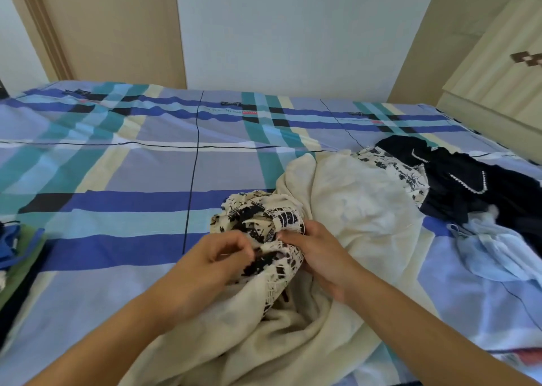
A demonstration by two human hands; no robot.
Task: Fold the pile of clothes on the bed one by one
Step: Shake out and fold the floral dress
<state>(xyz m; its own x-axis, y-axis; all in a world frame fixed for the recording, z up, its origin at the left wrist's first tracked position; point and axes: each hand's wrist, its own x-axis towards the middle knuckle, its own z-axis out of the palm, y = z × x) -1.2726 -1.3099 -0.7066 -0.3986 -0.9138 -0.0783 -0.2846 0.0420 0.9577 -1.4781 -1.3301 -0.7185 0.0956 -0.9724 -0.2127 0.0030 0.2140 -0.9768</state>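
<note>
Here, on the smooth plaid bed [117, 165], the left hand [211, 265] and right hand [319, 256] each pinch a crumpled cream garment [258, 218] with blotchy black print, bunched against a soft, rumpled pile [366, 198] of cream, navy and pale blue cloth, a flat folded stack [17, 250] lying far left.

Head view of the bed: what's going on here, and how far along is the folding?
A person is working at the bed. The left hand and the right hand both hold a bunched-up cream-and-black printed garment, which is not yet spread out or folded. To the right a dark garment and a light blue garment lie unfolded. A small folded stack sits at the left edge.
</note>
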